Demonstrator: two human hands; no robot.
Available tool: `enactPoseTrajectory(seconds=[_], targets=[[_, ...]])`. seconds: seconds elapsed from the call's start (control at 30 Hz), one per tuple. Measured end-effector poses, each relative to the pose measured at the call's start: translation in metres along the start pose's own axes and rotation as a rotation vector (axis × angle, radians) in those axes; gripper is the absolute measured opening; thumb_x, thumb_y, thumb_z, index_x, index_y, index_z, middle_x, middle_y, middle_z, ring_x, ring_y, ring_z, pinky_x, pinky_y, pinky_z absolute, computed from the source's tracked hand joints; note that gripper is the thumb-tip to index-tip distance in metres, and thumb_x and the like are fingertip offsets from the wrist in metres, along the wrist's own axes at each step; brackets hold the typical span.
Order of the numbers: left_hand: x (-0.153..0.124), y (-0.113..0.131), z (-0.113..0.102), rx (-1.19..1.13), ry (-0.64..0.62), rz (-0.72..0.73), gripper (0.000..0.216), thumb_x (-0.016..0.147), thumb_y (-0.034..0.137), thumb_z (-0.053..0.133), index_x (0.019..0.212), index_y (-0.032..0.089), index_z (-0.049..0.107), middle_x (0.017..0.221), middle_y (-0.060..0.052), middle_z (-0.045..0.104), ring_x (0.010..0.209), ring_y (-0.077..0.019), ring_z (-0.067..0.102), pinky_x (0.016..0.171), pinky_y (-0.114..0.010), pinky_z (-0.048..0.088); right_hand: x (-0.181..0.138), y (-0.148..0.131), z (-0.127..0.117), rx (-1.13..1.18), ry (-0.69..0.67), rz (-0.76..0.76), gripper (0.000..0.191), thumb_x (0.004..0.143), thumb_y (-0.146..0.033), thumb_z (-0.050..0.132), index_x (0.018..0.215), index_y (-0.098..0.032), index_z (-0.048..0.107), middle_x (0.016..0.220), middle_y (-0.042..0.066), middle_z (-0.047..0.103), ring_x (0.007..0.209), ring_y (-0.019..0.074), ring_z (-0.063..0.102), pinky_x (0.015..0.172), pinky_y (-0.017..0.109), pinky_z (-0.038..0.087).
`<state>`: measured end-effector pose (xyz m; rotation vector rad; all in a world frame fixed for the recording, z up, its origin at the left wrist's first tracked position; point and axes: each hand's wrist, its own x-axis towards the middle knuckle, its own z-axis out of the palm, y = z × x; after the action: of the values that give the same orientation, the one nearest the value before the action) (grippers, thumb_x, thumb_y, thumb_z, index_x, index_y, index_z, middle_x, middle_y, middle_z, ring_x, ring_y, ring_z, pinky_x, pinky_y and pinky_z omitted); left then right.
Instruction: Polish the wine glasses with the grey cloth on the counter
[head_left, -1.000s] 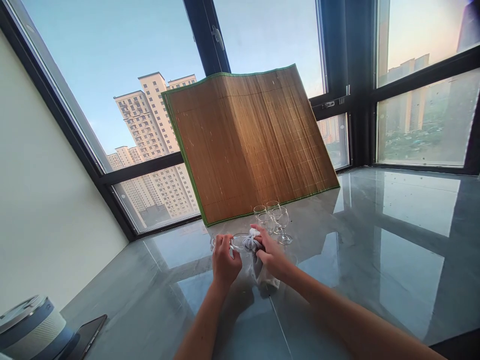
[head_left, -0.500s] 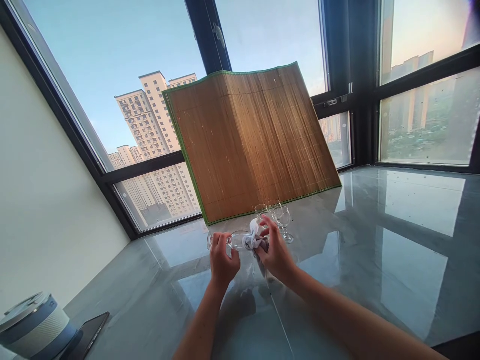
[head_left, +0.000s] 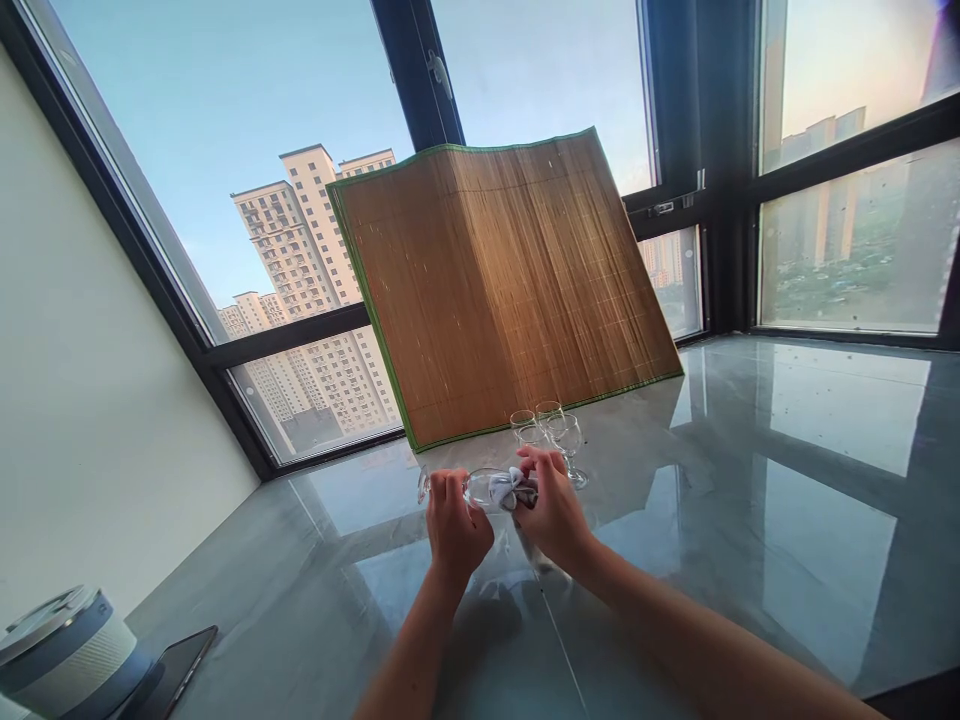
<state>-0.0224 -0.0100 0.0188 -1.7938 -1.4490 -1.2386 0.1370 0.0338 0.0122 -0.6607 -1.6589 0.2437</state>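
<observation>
My left hand (head_left: 456, 518) is closed around the stem of a clear stemmed glass (head_left: 480, 486), which lies sideways in the air with its foot to the left and its bowl to the right. At the bowl's mouth, my right hand (head_left: 553, 505) is closed on a grey and white cloth (head_left: 511, 488). Part of the cloth is pushed inside the bowl, showing through the glass. Just behind my right hand stand several more stemmed glasses (head_left: 570, 436), upright and close together; my fingers hide part of them.
A brown bamboo mat (head_left: 502, 290) with green edging leans on the windows behind the glasses. The glossy grey counter (head_left: 300, 600) carries reflections. At the lower left are a blue and white lidded cup (head_left: 71, 655) and a dark phone (head_left: 176, 670).
My left hand has turned slightly and shifted a little right and down with the glass. The cloth's raised white end has dropped, and my right fingers have come down closer around it.
</observation>
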Motion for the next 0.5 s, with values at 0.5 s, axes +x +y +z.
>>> enactPoseTrajectory(seconds=[0.5], targets=[[-0.004, -0.003, 0.006, 0.037, 0.013, -0.169, 0.043, 0.066, -0.007, 0.047, 0.096, 0.022, 0.044, 0.094, -0.005, 0.046, 0.09, -0.0243, 0.049, 0.076, -0.036, 0.044, -0.007, -0.011, -0.002, 0.44, -0.435, 0.115, 0.088, 0.065, 0.0, 0.053, 0.146, -0.027, 0.032, 0.144, 0.012, 0.047, 0.138, 0.0259, 0.042, 0.114, 0.051, 0.035]])
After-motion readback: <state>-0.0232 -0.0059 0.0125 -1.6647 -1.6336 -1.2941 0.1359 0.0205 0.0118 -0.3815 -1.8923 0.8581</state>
